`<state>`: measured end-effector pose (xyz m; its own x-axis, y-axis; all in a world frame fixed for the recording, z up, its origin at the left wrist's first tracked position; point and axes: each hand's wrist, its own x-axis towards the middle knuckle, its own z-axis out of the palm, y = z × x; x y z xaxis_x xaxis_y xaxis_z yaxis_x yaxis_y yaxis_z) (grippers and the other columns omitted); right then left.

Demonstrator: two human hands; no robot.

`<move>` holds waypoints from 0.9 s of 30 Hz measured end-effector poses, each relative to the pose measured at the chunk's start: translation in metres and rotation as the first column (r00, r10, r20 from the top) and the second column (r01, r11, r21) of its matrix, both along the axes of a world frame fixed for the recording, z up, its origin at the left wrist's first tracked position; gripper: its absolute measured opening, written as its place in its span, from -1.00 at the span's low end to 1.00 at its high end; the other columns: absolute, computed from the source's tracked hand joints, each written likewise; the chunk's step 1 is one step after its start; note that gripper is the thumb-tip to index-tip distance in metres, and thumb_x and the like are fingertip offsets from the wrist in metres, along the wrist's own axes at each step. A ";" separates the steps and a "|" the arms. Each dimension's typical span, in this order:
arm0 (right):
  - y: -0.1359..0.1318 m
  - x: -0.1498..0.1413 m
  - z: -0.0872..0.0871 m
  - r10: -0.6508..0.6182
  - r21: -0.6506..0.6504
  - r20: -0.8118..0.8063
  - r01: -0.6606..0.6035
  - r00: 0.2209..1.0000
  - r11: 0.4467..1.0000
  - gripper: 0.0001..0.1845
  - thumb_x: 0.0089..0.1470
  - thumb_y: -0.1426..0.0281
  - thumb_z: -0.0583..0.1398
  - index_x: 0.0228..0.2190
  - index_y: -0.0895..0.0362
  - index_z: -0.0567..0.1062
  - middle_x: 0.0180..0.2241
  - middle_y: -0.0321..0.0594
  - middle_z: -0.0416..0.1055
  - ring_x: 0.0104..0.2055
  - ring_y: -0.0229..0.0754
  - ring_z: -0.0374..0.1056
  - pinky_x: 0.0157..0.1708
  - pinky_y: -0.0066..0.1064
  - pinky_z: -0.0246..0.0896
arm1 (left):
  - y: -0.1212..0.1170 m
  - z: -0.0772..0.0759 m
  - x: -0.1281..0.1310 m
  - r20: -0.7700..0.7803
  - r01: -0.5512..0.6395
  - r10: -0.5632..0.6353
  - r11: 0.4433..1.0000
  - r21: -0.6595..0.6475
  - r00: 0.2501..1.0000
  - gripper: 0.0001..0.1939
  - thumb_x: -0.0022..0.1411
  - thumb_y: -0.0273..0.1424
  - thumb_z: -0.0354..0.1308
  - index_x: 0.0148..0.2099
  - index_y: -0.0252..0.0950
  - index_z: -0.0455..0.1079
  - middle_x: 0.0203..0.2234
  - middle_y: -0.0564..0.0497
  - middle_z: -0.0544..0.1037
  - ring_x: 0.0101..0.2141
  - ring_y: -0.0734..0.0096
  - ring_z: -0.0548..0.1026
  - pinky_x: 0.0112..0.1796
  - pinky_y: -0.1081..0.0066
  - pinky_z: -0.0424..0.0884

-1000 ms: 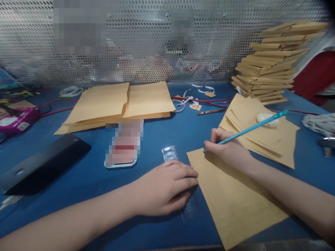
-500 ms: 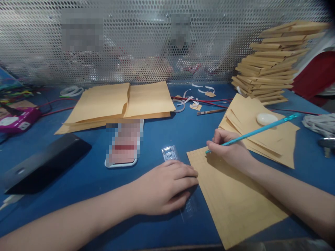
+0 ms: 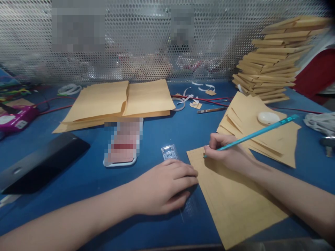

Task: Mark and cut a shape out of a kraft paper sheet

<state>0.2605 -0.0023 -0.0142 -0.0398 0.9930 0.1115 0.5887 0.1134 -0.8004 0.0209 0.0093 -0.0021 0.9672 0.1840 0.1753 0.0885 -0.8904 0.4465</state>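
Observation:
A teal pencil (image 3: pixel 258 133) is gripped in my right hand (image 3: pixel 227 151), its tip low against the upper left part of a brown paper sheet (image 3: pixel 243 205). Faint lines show on that sheet. My left hand (image 3: pixel 170 186) lies palm down with its fingers stretched out, their tips at the sheet's left edge. Beneath it is a clear plastic ruler (image 3: pixel 169 152); one end shows beyond the hand and a faint part shows below, while the middle is covered. Whether the left fingers press on the ruler, I cannot tell.
Folded brown sheets (image 3: pixel 102 101) lie at the back left, by a phone (image 3: pixel 125 150) and a dark device (image 3: pixel 47 164). Right of these, more sheets (image 3: pixel 274 139) carry a white oval object (image 3: pixel 268 118). A tall paper stack (image 3: pixel 272 62) stands before the perforated metal screen (image 3: pixel 146 42).
My right hand and the pencil tip have shifted slightly left and down on the sheet. The left hand stays in place. The view has tilted a little.

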 end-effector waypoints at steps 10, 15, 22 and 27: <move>-0.001 0.002 -0.001 -0.034 0.005 -0.014 0.034 0.999 0.999 -0.64 -0.04 0.43 0.21 -0.66 0.09 0.12 -0.66 -0.46 0.08 -0.58 -0.35 -0.01 -0.61 -0.46 -0.11 | -0.001 0.000 0.000 0.003 0.000 0.000 1.000 0.007 1.000 -0.69 0.33 -0.47 -0.06 0.09 -0.39 0.29 0.04 -0.16 0.41 0.06 0.26 0.35 0.10 0.26 0.17; -0.001 -0.001 0.002 -0.041 0.033 0.043 0.039 0.998 0.999 -0.64 -0.05 0.46 0.20 -0.67 0.10 0.11 -0.66 -0.46 0.06 -0.57 -0.35 -0.02 -0.60 -0.46 -0.11 | 0.000 0.000 0.000 0.003 0.000 0.000 1.000 0.007 1.000 -0.69 0.33 -0.47 -0.05 0.09 -0.38 0.29 0.04 -0.16 0.42 0.06 0.26 0.35 0.10 0.26 0.18; -0.001 -0.002 0.004 -0.045 0.030 0.042 0.043 0.998 0.999 -0.64 -0.05 0.45 0.20 -0.67 0.10 0.11 -0.67 -0.46 0.07 -0.58 -0.36 -0.02 -0.61 -0.47 -0.12 | 0.000 0.000 0.000 0.005 -0.001 0.001 1.000 0.012 1.000 -0.68 0.33 -0.46 -0.06 0.10 -0.36 0.28 0.04 -0.16 0.42 0.06 0.25 0.35 0.09 0.24 0.19; -0.002 -0.002 0.005 -0.069 0.040 0.066 0.066 0.995 0.997 -0.64 -0.05 0.45 0.19 -0.67 0.10 0.11 -0.67 -0.46 0.04 -0.57 -0.35 -0.02 -0.60 -0.46 -0.11 | 0.000 0.000 -0.001 0.009 0.002 -0.002 1.000 0.007 1.000 -0.69 0.33 -0.47 -0.05 0.09 -0.37 0.28 0.04 -0.17 0.42 0.06 0.25 0.36 0.09 0.24 0.19</move>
<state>0.2584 -0.0042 -0.0094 0.0187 0.9888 0.1478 0.6484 0.1006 -0.7546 0.0204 0.0091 -0.0022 0.9659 0.1805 0.1855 0.0821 -0.8935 0.4414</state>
